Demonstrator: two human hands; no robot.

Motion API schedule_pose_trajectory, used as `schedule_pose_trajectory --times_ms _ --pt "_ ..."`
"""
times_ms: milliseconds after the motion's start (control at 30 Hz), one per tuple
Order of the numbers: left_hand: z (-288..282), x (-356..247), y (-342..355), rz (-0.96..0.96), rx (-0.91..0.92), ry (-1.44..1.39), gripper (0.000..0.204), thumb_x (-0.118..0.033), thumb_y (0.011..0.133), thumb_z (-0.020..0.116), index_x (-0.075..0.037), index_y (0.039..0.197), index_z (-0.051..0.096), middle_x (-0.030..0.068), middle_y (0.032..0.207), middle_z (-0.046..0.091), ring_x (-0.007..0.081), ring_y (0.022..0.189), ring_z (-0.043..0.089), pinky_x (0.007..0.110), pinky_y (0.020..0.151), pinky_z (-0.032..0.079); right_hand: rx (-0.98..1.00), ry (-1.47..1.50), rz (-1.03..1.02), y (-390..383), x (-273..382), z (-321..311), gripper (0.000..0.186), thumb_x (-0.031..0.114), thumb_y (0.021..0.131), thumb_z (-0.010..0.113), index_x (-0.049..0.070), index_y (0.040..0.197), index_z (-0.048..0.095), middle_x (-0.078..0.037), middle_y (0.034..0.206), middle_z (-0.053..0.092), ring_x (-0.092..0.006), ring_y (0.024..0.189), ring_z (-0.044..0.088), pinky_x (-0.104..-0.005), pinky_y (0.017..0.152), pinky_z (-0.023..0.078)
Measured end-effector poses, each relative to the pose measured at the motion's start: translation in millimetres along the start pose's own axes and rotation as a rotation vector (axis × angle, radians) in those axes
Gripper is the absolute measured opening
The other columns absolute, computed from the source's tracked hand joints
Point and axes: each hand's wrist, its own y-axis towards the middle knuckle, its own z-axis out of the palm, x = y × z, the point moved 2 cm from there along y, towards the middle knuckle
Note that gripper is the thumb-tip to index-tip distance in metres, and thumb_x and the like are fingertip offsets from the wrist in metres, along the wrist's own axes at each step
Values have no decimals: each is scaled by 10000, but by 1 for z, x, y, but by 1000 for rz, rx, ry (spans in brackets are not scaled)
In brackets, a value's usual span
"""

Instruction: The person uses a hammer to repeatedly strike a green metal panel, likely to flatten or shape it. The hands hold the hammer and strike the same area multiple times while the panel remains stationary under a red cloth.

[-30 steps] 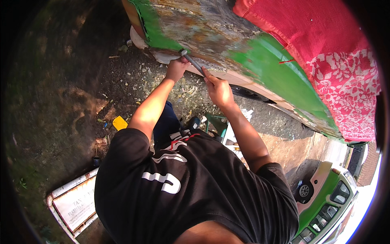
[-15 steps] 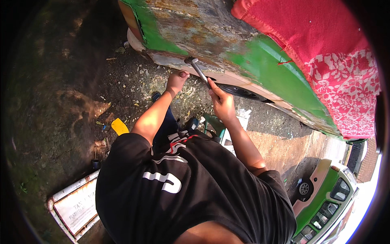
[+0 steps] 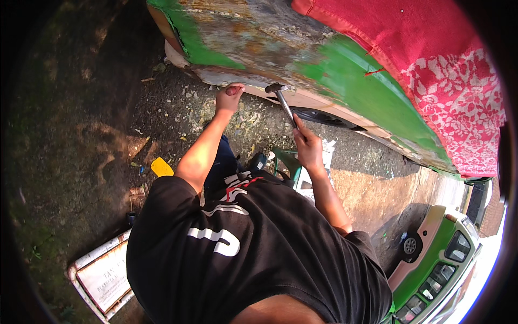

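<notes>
My right hand [image 3: 309, 148] is wrapped round the handle of a hammer [image 3: 284, 105]. The index finger lies along the handle, and the hammer's dark head points up toward the vehicle's lower side. My left hand [image 3: 229, 102] is closed in a fist near the vehicle's lower edge, left of the hammer head. A small reddish-brown rounded end shows at the top of that fist; what it belongs to is hidden. The vehicle body [image 3: 259, 46] in front of both hands is green, with a large scraped, rusty, bare patch and a pale lower strip.
A red and white floral cloth [image 3: 431, 70] drapes over the vehicle at right. Under its side a dark wheel [image 3: 324, 117] shows. Paint chips litter the ground, with a yellow piece [image 3: 161, 167] at left. A framed sign [image 3: 102, 278] lies lower left; another green vehicle [image 3: 437, 270] stands lower right.
The hammer has swung right, away from the left fist, and its head has turned. My left hand has shifted slightly left and up. Both hands keep their grip.
</notes>
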Motion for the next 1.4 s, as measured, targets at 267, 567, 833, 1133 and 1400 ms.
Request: schedule_pose_trajectory --times_ms 267,567,833,1133,1400 --pt "-3 -26 31 36 335 158 103 -120 877 698 -58 958 687 45 849 693 130 805 634 289 786 499 -4 -4 15 0 -2 -4 420 80 970 587 133 1386 566 77 699 427 -34 632 357 -201 553 340" --pt "1 -13 64 -36 506 127 97 -73 862 709 -31 911 637 22 777 650 102 765 590 279 747 486 12 57 10 13 11 -7 403 79 971 582 86 1374 570 74 737 469 -34 664 395 -201 583 362" --pt "-9 -13 31 0 126 26 113 -80 854 738 1 899 673 34 790 675 78 758 608 254 736 493 -10 58 36 12 6 -11 414 75 971 573 94 1384 563 74 727 446 -38 647 379 -204 571 336" --pt "-8 -4 25 -8 44 7 126 -102 849 754 -10 899 685 36 800 698 81 749 624 259 727 504 12 67 101 6 5 -11 426 87 972 569 120 1396 557 76 699 424 -38 628 362 -209 556 329" --pt "1 -10 36 91 88 121 172 -155 862 739 -10 879 647 80 791 693 150 717 647 291 717 506 38 17 75 11 18 -3 419 97 967 595 127 1384 571 85 735 453 -33 642 368 -195 572 346"
